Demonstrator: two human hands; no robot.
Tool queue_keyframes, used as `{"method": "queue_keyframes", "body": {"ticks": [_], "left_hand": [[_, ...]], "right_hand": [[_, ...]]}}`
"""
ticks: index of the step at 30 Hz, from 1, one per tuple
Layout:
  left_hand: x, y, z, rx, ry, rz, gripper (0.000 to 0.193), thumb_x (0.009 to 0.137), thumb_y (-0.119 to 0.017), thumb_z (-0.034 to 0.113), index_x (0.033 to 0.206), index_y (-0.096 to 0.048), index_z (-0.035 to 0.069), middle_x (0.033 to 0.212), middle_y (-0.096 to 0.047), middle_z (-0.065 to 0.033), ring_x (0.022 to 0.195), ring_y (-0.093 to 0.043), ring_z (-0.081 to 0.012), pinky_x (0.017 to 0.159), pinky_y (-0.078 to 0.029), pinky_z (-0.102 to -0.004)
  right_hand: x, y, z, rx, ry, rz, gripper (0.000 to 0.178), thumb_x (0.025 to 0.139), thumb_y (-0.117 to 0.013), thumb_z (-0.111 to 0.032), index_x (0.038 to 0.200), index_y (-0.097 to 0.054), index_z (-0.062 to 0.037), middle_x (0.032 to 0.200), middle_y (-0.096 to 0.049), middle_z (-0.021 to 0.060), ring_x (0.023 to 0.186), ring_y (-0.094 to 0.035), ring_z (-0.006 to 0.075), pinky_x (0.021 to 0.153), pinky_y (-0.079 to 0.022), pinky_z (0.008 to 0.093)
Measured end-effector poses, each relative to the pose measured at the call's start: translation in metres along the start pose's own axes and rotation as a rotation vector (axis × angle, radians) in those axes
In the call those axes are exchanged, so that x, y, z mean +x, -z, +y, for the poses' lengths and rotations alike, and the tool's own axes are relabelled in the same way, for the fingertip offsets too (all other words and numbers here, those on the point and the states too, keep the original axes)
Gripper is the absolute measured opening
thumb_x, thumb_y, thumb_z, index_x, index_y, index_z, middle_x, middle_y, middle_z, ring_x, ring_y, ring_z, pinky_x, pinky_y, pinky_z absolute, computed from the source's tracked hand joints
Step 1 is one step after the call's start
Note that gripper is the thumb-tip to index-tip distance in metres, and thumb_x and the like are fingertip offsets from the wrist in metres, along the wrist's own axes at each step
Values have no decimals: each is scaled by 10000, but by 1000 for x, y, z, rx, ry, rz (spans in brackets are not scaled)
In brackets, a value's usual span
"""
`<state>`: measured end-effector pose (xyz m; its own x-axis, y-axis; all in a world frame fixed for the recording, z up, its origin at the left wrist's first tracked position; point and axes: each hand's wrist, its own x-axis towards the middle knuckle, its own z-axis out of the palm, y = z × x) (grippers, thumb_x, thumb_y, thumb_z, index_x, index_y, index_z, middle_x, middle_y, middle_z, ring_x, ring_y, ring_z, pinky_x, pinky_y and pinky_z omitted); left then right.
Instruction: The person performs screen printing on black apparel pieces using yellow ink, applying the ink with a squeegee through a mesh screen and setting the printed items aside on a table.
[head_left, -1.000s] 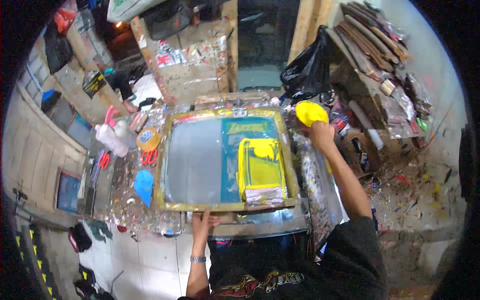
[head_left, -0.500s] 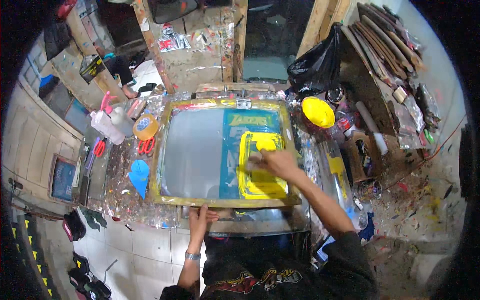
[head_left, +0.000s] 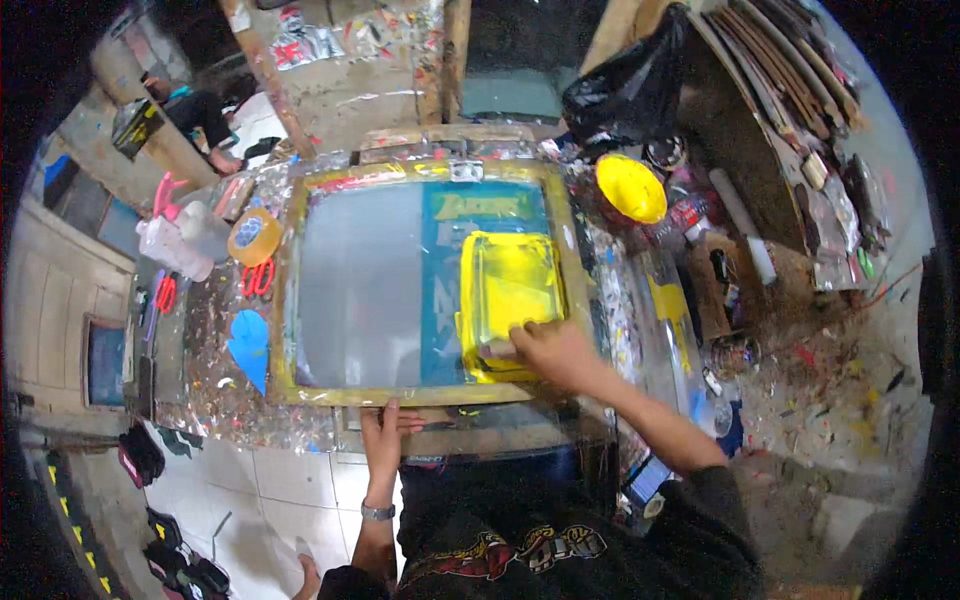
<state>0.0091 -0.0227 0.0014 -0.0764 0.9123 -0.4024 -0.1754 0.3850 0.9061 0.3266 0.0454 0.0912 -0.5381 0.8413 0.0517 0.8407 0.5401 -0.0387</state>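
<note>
A wooden-framed printing screen (head_left: 300,395) lies on the table in front of me, its mesh grey on the left and teal with pale lettering on the right. Yellow ink (head_left: 510,290) covers a rectangular patch on the teal half. My right hand (head_left: 560,355) is closed around a small squeegee (head_left: 497,350), mostly hidden by the fingers, at the near end of that patch. Against the near edge of the frame rests my left hand (head_left: 385,435), thumb up at the wood and fingers stretched to the right, holding nothing.
Left of the screen are a tape roll (head_left: 255,237), red-handled scissors (head_left: 258,278), a blue paper piece (head_left: 248,348) and a spray bottle (head_left: 175,245). A yellow bowl (head_left: 632,188) and black plastic bag (head_left: 625,90) stand at the far right. Someone's leg (head_left: 215,130) shows far left.
My right hand has drawn the squeegee toward me, from mid-patch to its near end, and the yellow now spreads across the patch. My left hand stays at the frame edge. The view has shifted slightly.
</note>
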Motion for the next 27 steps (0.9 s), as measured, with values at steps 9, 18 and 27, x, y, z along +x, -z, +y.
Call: {"method": "queue_keyframes", "body": {"ticks": [9,18,27], "left_hand": [[-5,-10,9,-42,-26,11,324,1026,-535,277,1084,-482,-38,860,-672,-188,750,-709,-247,640,-598,-324],[-2,8,1,-256,-84,83,350,1033,-522,321,1056,-560,-26,894,-672,-150,768,-676,-198,693,-567,-305],[-16,-11,125,-76,-494,73,338,1066,-415,272,1045,-573,-26,903,-675,-137,754,-671,-202,688,-538,-317]], "right_hand": [[76,-7,93,-95,-157,135,327,925,-572,-379,1088,-575,-96,823,-685,132,728,-694,320,596,-537,451],[-41,-7,-38,-77,-55,187,275,835,-679,-316,918,-549,-89,812,-587,61,752,-643,244,772,-502,442],[-4,117,-39,-206,-355,640,515,762,-712,-566,887,-590,-82,917,-623,100,893,-610,260,937,-358,537]]}}
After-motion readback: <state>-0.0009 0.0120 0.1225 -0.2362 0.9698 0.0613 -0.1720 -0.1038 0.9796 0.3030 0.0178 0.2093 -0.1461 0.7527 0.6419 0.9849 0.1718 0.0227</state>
